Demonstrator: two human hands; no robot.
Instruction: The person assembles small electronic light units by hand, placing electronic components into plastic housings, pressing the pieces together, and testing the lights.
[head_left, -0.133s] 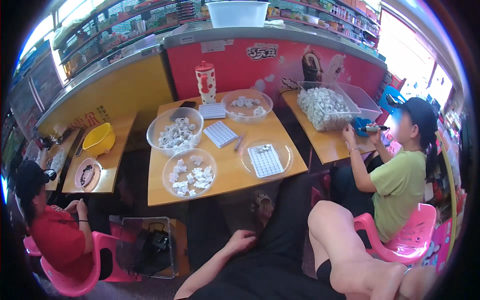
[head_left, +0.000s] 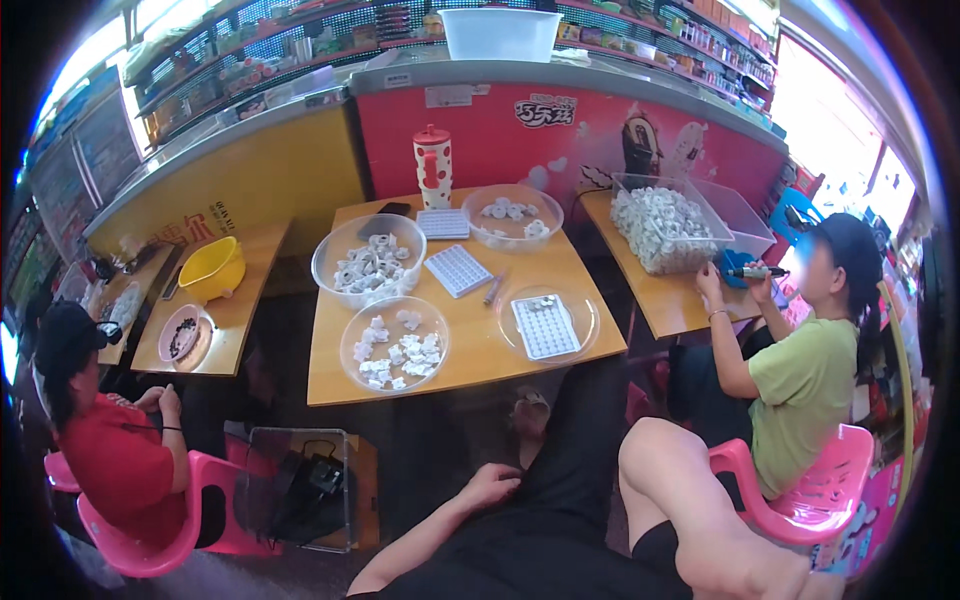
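My left hand [head_left: 490, 484] lies loosely on my dark trousers [head_left: 565, 440], fingers stretched out and nothing held. At the lower right, beyond a bare bent knee [head_left: 660, 455], my right hand [head_left: 790, 578] is partly in view. Its fingers blur into the dim rim. Ahead on the wooden table [head_left: 470, 375] stand clear bowls of small white pieces: a large bowl [head_left: 322, 270], a near bowl [head_left: 348, 345] and a far bowl [head_left: 556, 213]. A white gridded tray [head_left: 548, 332] sits on a round clear dish [head_left: 592, 335], with a few small pieces at its upper end.
Two more gridded trays, a spotted tumbler [head_left: 433, 180] and a small stick [head_left: 494, 289] are on the table. A person in green [head_left: 805, 370] holds a pen-like tool [head_left: 755, 272] beside a full bin [head_left: 665, 225]. A person in red [head_left: 125, 455] sits left, near a yellow basin [head_left: 213, 268].
The view has shifted slightly, so the table and bowls appear a little further right. My left hand stays on my trousers. The bowls and trays keep their places on the table.
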